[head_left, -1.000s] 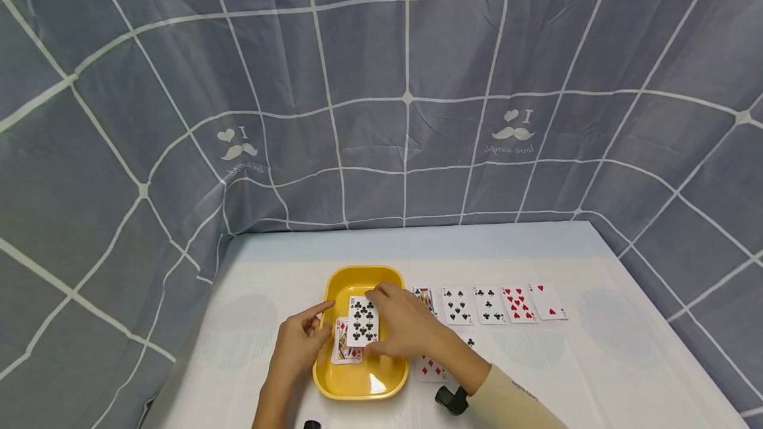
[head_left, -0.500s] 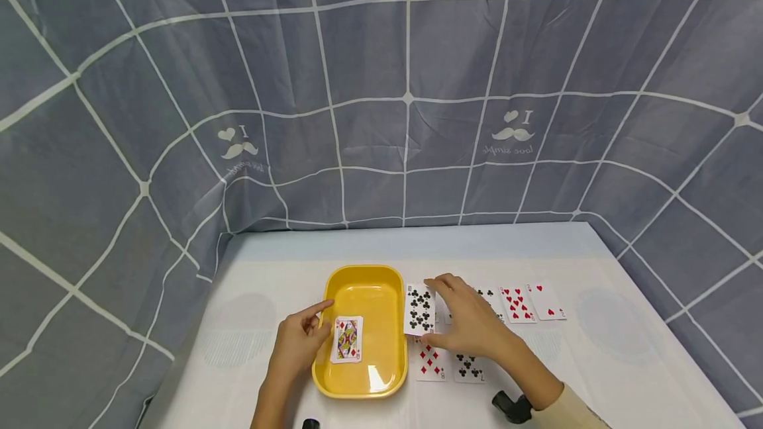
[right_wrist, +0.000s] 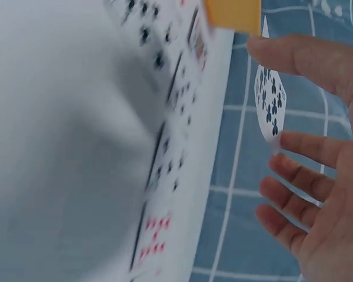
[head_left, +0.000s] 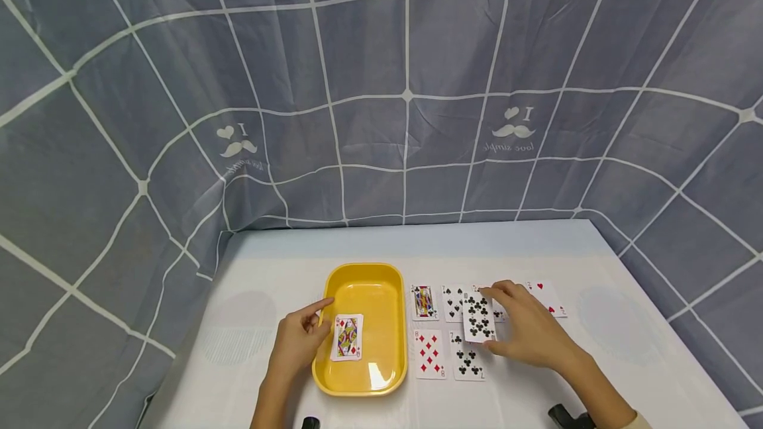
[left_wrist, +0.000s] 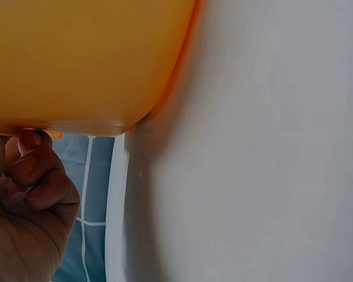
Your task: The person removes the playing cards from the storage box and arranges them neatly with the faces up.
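Between thumb and fingertips, my right hand (head_left: 530, 330) pinches a ten of clubs playing card (head_left: 479, 318) by its ends, above the laid-out cards. The right wrist view shows that card (right_wrist: 270, 100) edge-on, slightly bowed, with the remaining fingers apart from it. My left hand (head_left: 298, 343) holds the left rim of a yellow tray (head_left: 390, 349) with index finger and thumb; its other fingers curl below the rim in the left wrist view. Inside the tray lies a small stack with a queen of diamonds (head_left: 348, 337) on top.
A back row has a face card (head_left: 424, 303), a seven of spades (head_left: 452, 304), a five of clubs (head_left: 499, 313) partly covered, and a two of hearts (head_left: 545, 298). In front lie an eight of diamonds (head_left: 429, 354) and a seven of clubs (head_left: 469, 371).
My right hand has carried the ten of clubs rightward out of the tray and over the card rows, uncovering the queen of diamonds. The left hand stays at the tray's rim.
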`<state>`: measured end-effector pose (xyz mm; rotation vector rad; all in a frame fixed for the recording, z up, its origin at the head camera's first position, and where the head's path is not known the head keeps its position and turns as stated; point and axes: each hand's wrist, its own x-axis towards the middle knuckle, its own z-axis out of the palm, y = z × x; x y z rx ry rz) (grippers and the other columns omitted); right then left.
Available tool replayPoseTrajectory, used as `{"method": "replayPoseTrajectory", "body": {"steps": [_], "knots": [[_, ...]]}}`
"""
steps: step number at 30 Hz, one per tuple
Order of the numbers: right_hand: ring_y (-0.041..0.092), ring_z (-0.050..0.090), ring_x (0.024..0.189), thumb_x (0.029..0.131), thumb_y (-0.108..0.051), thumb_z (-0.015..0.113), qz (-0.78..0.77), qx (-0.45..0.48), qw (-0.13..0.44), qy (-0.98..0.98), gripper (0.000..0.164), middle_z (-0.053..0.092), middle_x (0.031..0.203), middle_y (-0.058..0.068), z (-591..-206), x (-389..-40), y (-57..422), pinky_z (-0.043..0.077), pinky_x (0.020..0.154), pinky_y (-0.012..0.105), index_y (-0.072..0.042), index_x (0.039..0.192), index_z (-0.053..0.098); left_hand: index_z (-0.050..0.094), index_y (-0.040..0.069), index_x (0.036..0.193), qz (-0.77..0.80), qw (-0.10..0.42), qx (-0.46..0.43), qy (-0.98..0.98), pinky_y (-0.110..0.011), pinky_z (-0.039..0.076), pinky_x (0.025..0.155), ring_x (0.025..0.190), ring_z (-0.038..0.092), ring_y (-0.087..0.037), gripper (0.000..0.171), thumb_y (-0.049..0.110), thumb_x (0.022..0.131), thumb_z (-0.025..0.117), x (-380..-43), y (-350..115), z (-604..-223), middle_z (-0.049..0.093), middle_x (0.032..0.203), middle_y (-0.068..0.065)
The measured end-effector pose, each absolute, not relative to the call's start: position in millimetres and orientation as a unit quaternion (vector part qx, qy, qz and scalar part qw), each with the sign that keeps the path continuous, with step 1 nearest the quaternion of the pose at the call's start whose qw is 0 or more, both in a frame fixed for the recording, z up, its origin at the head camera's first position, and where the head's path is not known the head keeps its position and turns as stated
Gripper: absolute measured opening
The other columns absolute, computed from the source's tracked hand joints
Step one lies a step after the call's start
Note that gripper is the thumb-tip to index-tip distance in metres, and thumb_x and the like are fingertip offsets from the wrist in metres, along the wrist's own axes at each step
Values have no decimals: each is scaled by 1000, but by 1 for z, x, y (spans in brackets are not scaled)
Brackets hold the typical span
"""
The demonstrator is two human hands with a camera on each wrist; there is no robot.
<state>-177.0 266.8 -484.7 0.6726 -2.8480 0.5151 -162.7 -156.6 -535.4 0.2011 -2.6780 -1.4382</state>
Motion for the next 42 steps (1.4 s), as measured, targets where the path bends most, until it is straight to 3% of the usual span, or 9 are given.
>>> {"method": "replayPoseTrajectory", "body": {"steps": [6,20,29,42], "knots": [[26,56,112,55,-39,88,160,210,92,-960,85,54,125,2,-499,-170,293,47,90,48,-14,131,58,70,27,117,-468,47,66,-880,-19,30,45,52,37,-6,39,9,83,69,-162,-157,-535,46,64,1],[19,56,109,50,-35,89,155,205,91,-962,84,56,119,-2,-526,-151,320,50,88,45,-12,126,61,70,26,117,-466,55,68,-880,-20,31,47,54,38,-8,38,10,83,70,-162,-156,-531,46,64,2],[15,54,115,54,-35,86,160,213,72,-961,83,55,125,-7,-536,-147,311,49,91,44,-19,130,57,70,24,118,-471,56,57,-879,-19,30,45,52,36,-7,37,10,83,68,-164,-156,-532,45,64,1],[15,52,118,58,-32,86,170,211,65,-961,77,55,126,-7,-540,-145,309,49,93,43,-20,128,57,71,26,117,-465,64,64,-880,-20,32,47,54,38,-8,38,10,82,69,-161,-154,-532,46,65,1]]}}
